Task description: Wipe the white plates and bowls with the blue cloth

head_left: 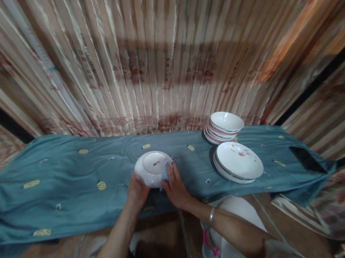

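My left hand (pixel 138 192) grips the near left rim of a white bowl (pixel 150 166) held upside down, its base ring facing up, over the teal cloth (pixel 68 183). My right hand (pixel 175 185) presses a small light-blue rag (pixel 165 170) against the bowl's right side, fingers closed on the rag. A silver bangle sits on my right wrist.
To the right, a stack of white plates (pixel 238 162) lies on the teal cloth, and a stack of white bowls (pixel 223 126) stands behind it. A dark phone (pixel 307 158) lies near the cloth's right end. A striped curtain hangs behind. My knees and shoes show below.
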`<state>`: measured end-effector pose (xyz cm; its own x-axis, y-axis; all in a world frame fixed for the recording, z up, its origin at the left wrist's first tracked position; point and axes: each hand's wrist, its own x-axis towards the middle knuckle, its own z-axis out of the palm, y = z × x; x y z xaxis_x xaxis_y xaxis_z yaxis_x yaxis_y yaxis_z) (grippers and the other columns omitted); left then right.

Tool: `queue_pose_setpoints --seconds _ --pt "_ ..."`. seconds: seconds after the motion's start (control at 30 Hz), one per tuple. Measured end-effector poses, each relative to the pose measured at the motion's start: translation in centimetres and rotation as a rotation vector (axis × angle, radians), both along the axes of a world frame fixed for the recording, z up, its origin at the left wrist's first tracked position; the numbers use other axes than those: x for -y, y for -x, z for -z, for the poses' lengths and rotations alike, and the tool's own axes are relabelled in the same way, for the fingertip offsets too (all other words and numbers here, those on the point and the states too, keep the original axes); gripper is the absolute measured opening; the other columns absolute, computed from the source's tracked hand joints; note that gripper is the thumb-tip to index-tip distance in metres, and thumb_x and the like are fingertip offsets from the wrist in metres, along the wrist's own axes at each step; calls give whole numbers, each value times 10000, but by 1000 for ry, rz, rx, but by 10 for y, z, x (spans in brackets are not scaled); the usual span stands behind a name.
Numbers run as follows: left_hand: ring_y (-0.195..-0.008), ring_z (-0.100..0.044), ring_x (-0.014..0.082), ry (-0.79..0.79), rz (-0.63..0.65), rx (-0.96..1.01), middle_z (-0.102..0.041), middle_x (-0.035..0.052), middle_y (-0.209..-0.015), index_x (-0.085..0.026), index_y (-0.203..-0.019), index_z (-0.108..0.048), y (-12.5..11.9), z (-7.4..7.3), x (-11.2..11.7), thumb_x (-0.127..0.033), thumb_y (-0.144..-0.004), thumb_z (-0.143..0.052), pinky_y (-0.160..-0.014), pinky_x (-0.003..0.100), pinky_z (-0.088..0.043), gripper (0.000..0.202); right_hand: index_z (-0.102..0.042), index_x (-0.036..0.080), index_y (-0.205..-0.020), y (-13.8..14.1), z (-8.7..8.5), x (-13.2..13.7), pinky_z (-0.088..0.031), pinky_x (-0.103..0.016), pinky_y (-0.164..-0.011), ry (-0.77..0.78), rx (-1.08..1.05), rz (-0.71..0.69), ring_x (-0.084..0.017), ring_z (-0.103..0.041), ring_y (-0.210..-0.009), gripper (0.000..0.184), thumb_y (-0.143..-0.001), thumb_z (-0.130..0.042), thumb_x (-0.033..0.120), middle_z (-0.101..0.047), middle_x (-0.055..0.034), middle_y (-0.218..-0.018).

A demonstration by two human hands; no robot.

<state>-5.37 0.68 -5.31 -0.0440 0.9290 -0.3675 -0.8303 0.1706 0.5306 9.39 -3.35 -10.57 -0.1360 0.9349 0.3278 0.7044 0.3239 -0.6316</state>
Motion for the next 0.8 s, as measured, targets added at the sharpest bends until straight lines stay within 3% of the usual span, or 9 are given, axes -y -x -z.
queue_pose_setpoints --seconds 0.17,0.33,0.5,0.63,0.8 --pt "-1194 -628 264 80 -11 -34 -759 101 -1092 -127 -1335 -592 0 -5 3 -285 -1016 -309 -1045 415 -501 455 -81 105 -1602 -3 0 9 -241 -598 -1216 -88 102 -114 -342 -18 -1561 747 -972 -460 233 -8 -229 -1676" --pt "-1224 -622 269 115 12 6 -751 116 -1120 -116 -1389 -547 3 -11 7 -350 -1029 -278 -1051 418 -496 507 -25 129 -1608 -1 1 13 -288 -590 -1207 -256 250 -210 -338 -24 -1562 868 -908 -538 143 -37 -226 -1676" --pt "-1230 -622 257 133 30 -23 -745 136 -1140 -84 -1396 -536 2 -16 10 -378 -1043 -210 -1094 409 -462 564 -216 93 -1576 1 -1 13 -333 -557 -1198 -345 362 -256 -341 -111 -1553 772 -902 -587 152 -206 -239 -1642" --pt "-1178 -653 231 146 37 -11 -757 134 -1090 -77 -1384 -548 1 -19 12 -355 -1046 -221 -1081 360 -473 546 -381 128 -1518 6 -10 11 -348 -521 -1194 -360 455 -324 -314 -206 -1536 591 -951 -542 170 -355 -191 -1599" --pt "-1115 -683 215 209 -21 0 -762 146 -1046 -48 -1302 -601 0 -13 9 -341 -1052 -227 -1016 316 -513 537 -441 158 -1489 17 -22 2 -369 -470 -1177 -385 508 -382 -281 -282 -1507 496 -994 -455 163 -438 -134 -1564"
